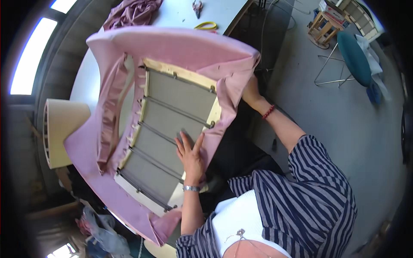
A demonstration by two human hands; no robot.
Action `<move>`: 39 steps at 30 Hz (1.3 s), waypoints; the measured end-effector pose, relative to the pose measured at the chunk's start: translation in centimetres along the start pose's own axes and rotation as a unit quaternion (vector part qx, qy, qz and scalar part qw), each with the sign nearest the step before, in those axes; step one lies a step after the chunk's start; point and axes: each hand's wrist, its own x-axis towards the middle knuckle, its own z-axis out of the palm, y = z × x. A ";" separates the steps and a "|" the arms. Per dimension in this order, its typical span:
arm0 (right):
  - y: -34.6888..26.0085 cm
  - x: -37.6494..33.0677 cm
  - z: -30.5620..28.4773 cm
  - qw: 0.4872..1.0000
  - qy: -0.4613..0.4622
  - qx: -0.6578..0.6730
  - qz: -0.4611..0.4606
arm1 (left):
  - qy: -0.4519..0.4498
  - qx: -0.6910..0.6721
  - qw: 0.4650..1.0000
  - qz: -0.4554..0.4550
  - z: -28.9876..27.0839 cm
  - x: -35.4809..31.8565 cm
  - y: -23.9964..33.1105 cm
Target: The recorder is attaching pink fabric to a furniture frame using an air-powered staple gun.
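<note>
Grey floor (pixel 297 124) fills the stretch to the right of both sets of fingers, and a pale table (pixel 176 17) sits out beyond them. Centre of the action: the pink-covered frame (pixel 161 120), directly under the left fingers, its grey panel (pixel 178 95) facing the camera! And look at that left hand (pixel 191 161), fingers spread apart, laid over the frame's near edge, dark bands (pixel 176 111) crossing just beyond the fingertips. Over on the far right corner, the right hand (pixel 251 92) goes behind the pink cover; its fingers are hidden, so no telling whether they're clamped. Well past the left fingertips lie pliers (pixel 197 8) and a yellow-handled tool (pixel 206 26), a heap of pink fabric (pixel 133 13) to their left.
</note>
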 end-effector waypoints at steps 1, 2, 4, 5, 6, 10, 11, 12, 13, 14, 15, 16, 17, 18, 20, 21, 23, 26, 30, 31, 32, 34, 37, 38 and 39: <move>0.5 1.3 1.8 0.999 -0.028 0.003 -0.020 | -0.006 0.002 1.000 -0.002 0.0 0.0 -0.1; 0.7 2.8 3.5 0.998 -0.051 0.035 -0.022 | -0.006 -0.002 1.000 0.000 -0.1 0.1 -0.2; 0.7 6.1 6.7 0.992 -0.103 -0.028 -0.063 | -0.009 -0.020 1.000 0.004 -0.1 0.1 -0.3; 0.6 7.8 8.1 0.988 -0.127 -0.045 -0.073 | -0.009 -0.019 1.000 0.009 0.0 0.2 -0.4; 0.3 9.3 9.4 0.983 -0.150 -0.061 -0.083 | -0.016 -0.018 1.000 0.005 0.0 0.2 -0.4; -0.8 14.1 12.5 0.964 -0.218 -0.098 -0.118 | -0.036 -0.025 0.999 -0.015 -0.1 0.2 -0.4; -0.9 14.7 12.8 0.960 -0.229 -0.098 -0.129 | -0.024 -0.039 0.999 -0.007 -0.1 0.2 -0.3; -1.3 15.2 13.2 0.955 -0.244 -0.098 -0.140 | -0.022 -0.035 0.999 -0.006 -0.2 0.2 -0.3; -1.2 15.4 13.0 0.955 -0.243 -0.092 -0.143 | -0.021 -0.035 0.999 -0.007 -0.2 0.2 -0.2; -1.6 15.6 13.2 0.949 -0.258 -0.094 -0.155 | -0.020 -0.036 0.999 -0.011 -0.2 0.2 -0.1; -1.6 15.7 13.0 0.946 -0.267 -0.090 -0.163 | -0.023 -0.037 0.999 -0.013 -0.2 0.2 -0.1; -1.9 15.7 13.1 0.941 -0.278 -0.086 -0.171 | -0.025 -0.038 0.999 -0.017 -0.2 0.2 0.0; -2.2 15.8 12.9 0.937 -0.287 -0.081 -0.181 | -0.016 -0.034 0.999 -0.017 -0.2 0.2 0.0; -2.6 15.8 12.8 0.932 -0.298 -0.078 -0.189 | -0.016 -0.038 0.999 -0.021 -0.2 0.2 0.1; -3.3 15.9 12.4 0.923 -0.318 -0.073 -0.205 | 0.000 -0.034 0.999 -0.018 -0.2 0.3 0.2; -3.7 15.9 12.1 0.919 -0.326 -0.070 -0.212 | 0.009 -0.035 0.999 -0.017 -0.2 0.3 0.3; -4.4 16.0 11.3 0.911 -0.342 -0.061 -0.221 | 0.003 -0.028 0.999 -0.022 -0.4 0.3 0.4; -5.3 16.3 9.7 0.905 -0.359 -0.034 -0.227 | 0.009 -0.024 0.999 -0.021 -0.6 0.4 0.4; -6.1 17.4 5.9 0.909 -0.363 0.041 -0.199 | 0.015 -0.036 0.999 -0.026 -0.6 0.3 0.4; -6.5 17.7 4.8 0.912 -0.359 0.070 -0.188 | 0.017 -0.034 0.999 -0.028 -0.5 0.3 0.5; -6.6 18.3 3.1 0.917 -0.346 0.106 -0.166 | 0.019 -0.032 0.999 -0.029 -0.4 0.2 0.4; -7.1 19.5 -0.9 0.925 -0.311 0.184 -0.119 | 0.030 -0.030 0.999 -0.028 -0.3 0.3 0.3; -7.6 20.6 -10.3 0.974 -0.209 0.084 -0.027 | 0.035 -0.027 0.999 -0.027 -0.1 0.2 0.1; -8.0 20.6 -13.5 0.981 -0.183 0.024 0.065 | 0.043 -0.032 0.998 -0.023 0.0 0.2 0.0; -8.7 19.7 -17.5 0.966 -0.198 0.112 0.125 | 0.047 -0.036 0.998 -0.021 0.1 0.1 0.0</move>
